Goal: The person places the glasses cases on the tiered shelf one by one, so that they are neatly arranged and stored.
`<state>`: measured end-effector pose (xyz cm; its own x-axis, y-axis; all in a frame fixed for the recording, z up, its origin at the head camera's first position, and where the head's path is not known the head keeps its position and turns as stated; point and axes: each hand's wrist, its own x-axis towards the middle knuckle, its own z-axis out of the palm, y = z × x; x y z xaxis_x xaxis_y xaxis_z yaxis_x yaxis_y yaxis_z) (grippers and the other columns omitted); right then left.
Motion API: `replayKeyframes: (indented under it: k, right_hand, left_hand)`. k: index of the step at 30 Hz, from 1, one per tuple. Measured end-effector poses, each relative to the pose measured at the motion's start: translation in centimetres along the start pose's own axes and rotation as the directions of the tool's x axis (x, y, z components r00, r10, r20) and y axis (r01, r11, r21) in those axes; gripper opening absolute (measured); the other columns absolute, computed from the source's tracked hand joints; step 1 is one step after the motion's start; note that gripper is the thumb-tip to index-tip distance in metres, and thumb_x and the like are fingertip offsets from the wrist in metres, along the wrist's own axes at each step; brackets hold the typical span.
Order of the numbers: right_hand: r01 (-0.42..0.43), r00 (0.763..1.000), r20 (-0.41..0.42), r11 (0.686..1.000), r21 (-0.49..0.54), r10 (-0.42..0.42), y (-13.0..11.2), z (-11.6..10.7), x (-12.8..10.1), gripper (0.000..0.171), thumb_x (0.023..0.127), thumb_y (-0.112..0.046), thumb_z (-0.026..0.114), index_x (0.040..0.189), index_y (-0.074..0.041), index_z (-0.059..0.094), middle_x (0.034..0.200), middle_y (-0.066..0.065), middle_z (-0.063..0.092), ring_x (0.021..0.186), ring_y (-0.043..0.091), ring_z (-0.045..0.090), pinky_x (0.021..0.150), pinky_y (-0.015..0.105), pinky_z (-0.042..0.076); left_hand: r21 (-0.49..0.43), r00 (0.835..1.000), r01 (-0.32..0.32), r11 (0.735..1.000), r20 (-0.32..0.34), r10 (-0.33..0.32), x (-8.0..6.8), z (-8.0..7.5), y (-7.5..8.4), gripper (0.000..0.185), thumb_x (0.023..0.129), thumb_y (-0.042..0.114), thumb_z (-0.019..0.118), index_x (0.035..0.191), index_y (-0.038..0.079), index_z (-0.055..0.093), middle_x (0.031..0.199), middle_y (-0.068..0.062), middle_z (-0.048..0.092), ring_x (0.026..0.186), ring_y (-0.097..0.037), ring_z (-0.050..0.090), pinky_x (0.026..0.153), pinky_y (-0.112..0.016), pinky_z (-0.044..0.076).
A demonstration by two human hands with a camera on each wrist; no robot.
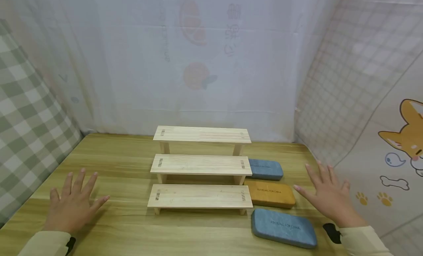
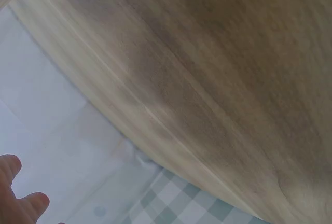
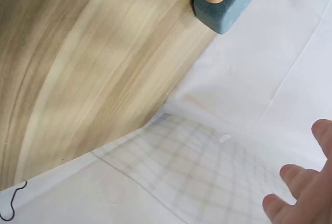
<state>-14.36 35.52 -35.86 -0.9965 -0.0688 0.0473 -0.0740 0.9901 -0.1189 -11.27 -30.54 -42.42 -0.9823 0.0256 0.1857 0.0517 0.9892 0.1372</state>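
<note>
Hands hover over the tabletop (image 1: 125, 168) on either side of a three-tier wooden step shelf (image 1: 199, 164) standing at the middle toward the back edge. Left hand (image 1: 74, 203) is spread flat with straight fingers near the front left corner, holding nothing, well apart from the shelf. Right hand (image 1: 328, 195) is also spread, fingers straight and empty, by the right edge, its fingertips near the orange case (image 1: 271, 193) that lies against the shelf's lowest step. Behind that case, a small blue case (image 1: 266, 169) lies beside the middle step; a larger blue case (image 1: 284, 227) lies in front of it, near the front edge, just beside the right wrist
</note>
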Motion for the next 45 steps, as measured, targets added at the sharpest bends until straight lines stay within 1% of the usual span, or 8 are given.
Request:
replayKeyframes:
  k: [9,16,24,27,29,34,39,45]
  right_hand:
    - [0.029,0.998,-0.053,0.988,0.153,-0.021,1.4,0.5,-1.1,0.089,0.094,-0.053,0.055,0.157,-0.017,0.004,0.158,0.023,-0.01,0.141,0.049,-0.015,0.089,0.085,0.002]
    - [0.055,0.998,-0.032,0.914,0.402,-0.046,2.0,1.3,-2.0,0.087,0.095,-0.037,0.06,0.156,-0.011,0.005,0.157,0.029,-0.004,0.137,0.059,-0.004,0.09,0.084,0.004]
    - [0.002,0.992,0.1,0.817,0.577,-0.072,2.4,2.0,-3.1,0.088,0.092,-0.022,0.066,0.156,-0.009,0.007,0.153,0.035,0.008,0.132,0.063,0.011,0.087,0.079,0.023]
    - [-0.02,0.988,0.137,0.806,0.592,-0.076,2.6,2.3,-3.4,0.084,0.093,-0.021,0.065,0.155,-0.005,0.01,0.151,0.036,0.014,0.131,0.061,0.017,0.089,0.076,0.028]
    - [0.0,0.988,0.125,0.808,0.589,-0.091,2.9,2.7,-3.6,0.08,0.094,-0.019,0.064,0.154,-0.003,0.015,0.152,0.031,0.021,0.141,0.034,0.027,0.091,0.071,0.035]
    - [0.046,0.984,0.109,0.786,0.617,-0.143,3.8,3.7,-4.1,0.069,0.095,-0.015,0.061,0.151,0.002,0.024,0.14,-0.027,0.031,0.111,-0.028,0.026,0.084,0.036,0.051]
    - [-0.028,0.948,0.227,0.65,0.76,-0.224,4.6,4.2,-4.4,0.065,0.098,-0.011,0.056,0.152,0.0,0.021,0.127,-0.042,0.032,0.111,-0.024,0.033,0.08,0.02,0.049]
    - [-0.06,0.89,0.285,0.528,0.847,-0.356,5.4,4.7,-4.7,0.056,0.099,-0.005,0.051,0.143,-0.035,0.036,0.129,-0.039,0.04,0.113,-0.02,0.039,0.082,0.018,0.049]
  left_hand:
    - [-0.056,1.0,0.0,0.998,0.0,0.0,0.0,0.0,0.3,0.084,0.097,0.056,0.045,0.156,0.007,0.007,0.156,-0.03,-0.001,0.139,-0.054,-0.01,0.095,-0.081,0.002]
    - [-0.135,1.0,-0.017,0.991,-0.018,0.014,0.0,0.1,1.3,0.086,0.098,0.051,0.049,0.155,0.003,0.006,0.154,-0.033,0.003,0.135,-0.061,0.004,0.095,-0.081,0.009]
    - [-0.417,0.995,0.048,0.908,0.101,-0.006,0.6,-0.6,2.9,0.087,0.1,0.046,0.048,0.152,-0.006,0.001,0.15,-0.04,0.004,0.131,-0.064,0.009,0.097,-0.077,0.015]
    - [-0.511,0.992,0.069,0.857,0.13,-0.002,0.7,-0.6,3.4,0.086,0.1,0.043,0.048,0.151,-0.008,0.0,0.149,-0.041,0.005,0.132,-0.062,0.008,0.098,-0.076,0.015]
    - [-0.556,0.988,0.093,0.826,0.156,-0.005,0.8,-0.5,3.7,0.086,0.101,0.042,0.048,0.151,-0.007,-0.001,0.149,-0.041,0.006,0.132,-0.061,0.012,0.098,-0.076,0.018]
    - [-0.641,0.965,0.186,0.744,0.26,-0.017,1.1,-0.6,4.7,0.083,0.102,0.041,0.045,0.151,-0.007,0.0,0.15,-0.038,0.013,0.13,-0.057,0.026,0.093,-0.07,0.036]
    - [-0.746,0.93,0.298,0.596,0.368,-0.005,1.5,-0.6,5.5,0.078,0.104,0.041,0.041,0.152,-0.007,0.001,0.15,-0.035,0.02,0.128,-0.052,0.038,0.096,-0.056,0.045]
    - [-0.833,0.901,0.385,0.398,0.432,0.032,1.6,0.1,6.5,0.071,0.104,0.035,0.041,0.152,-0.006,0.007,0.147,-0.035,0.03,0.123,-0.043,0.05,0.095,-0.044,0.049]
